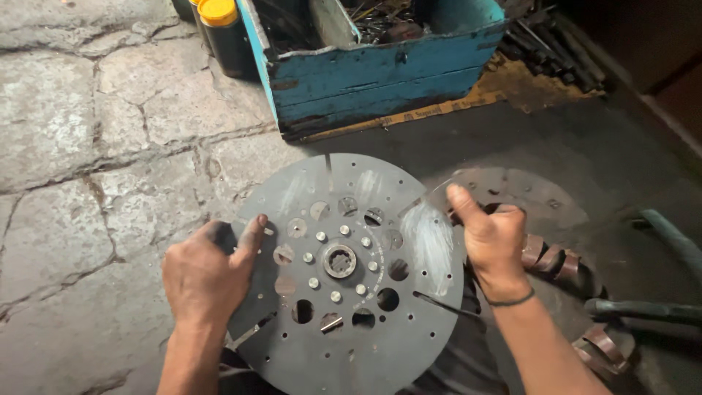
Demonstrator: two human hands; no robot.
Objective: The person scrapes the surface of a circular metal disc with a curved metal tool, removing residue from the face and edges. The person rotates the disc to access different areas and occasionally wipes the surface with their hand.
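Here, my left hand grips the left rim of a round grey clutch disc, fingers curled over the edge. The disc faces up toward me, tilted, its splined hub centred. My right hand clasps its right rim. Beneath lies a cracked stone floor; behind stands a blue wooden toolbox.

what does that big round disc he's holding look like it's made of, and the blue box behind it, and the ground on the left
The disc looks like bare grey steel: dull sheen, scuffed bright patches, punched holes, rivets and a splined hub. The left hand and right hand grip its edges. The blue box seems to be painted wood, its paint chipped and worn along the boards. The ground looks like rough stone slabs with cracked joints.
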